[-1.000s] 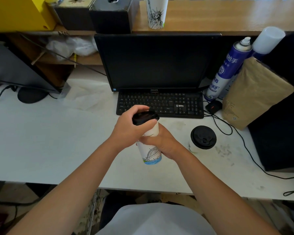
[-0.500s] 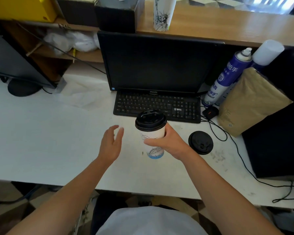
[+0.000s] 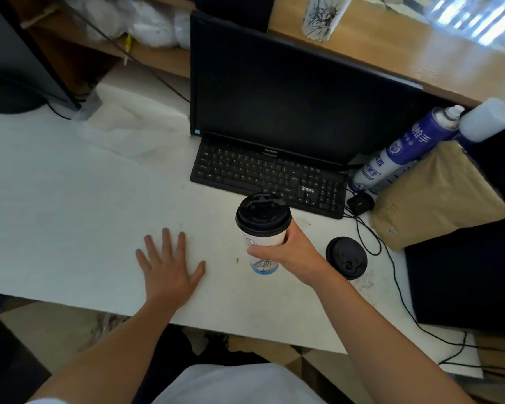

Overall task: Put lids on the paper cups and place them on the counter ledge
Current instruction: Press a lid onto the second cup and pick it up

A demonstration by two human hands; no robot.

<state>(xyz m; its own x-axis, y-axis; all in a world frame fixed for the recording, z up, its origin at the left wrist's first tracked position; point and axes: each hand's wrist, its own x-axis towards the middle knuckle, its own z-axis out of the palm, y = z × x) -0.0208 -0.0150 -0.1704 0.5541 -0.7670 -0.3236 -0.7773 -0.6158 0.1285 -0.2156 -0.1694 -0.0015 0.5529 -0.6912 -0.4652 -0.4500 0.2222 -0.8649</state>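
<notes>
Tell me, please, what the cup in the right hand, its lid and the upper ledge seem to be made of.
Cup: likely paper, matte white with printed drawings.
Lid: probably plastic, black, moulded ridges.
Ledge: wood or wood-look laminate, brown grain, glossy where light reflects.

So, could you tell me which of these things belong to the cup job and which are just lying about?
Job: lidded cup in the right hand; second black lid on the desk; another cup on the wooden ledge.
Lying about: monitor, keyboard, mouse, spray can, brown paper bag.
</notes>
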